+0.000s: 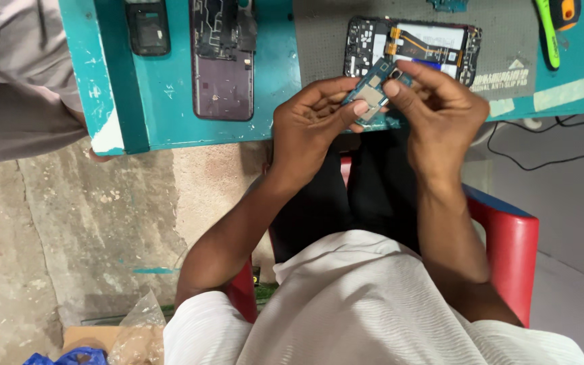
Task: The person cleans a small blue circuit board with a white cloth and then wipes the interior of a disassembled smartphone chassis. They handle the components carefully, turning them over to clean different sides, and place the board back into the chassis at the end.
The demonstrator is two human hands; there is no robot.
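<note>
A teal table (170, 128) stands just beyond the hands, a red chair (508, 250) sits below them, and worn concrete floor (89, 223) spreads to their left in daylight.

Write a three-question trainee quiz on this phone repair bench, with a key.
1. True or false: both hands hold the small circuit board.
2. Which lies on the grey mat? A) the opened phone with an orange ribbon cable B) the purple phone frame C) the clear plastic bag
3. Fill in: the person sits on a ___ chair.

Key: 1 true, left hand and right hand pinch it. 2 A. 3 red.
</note>
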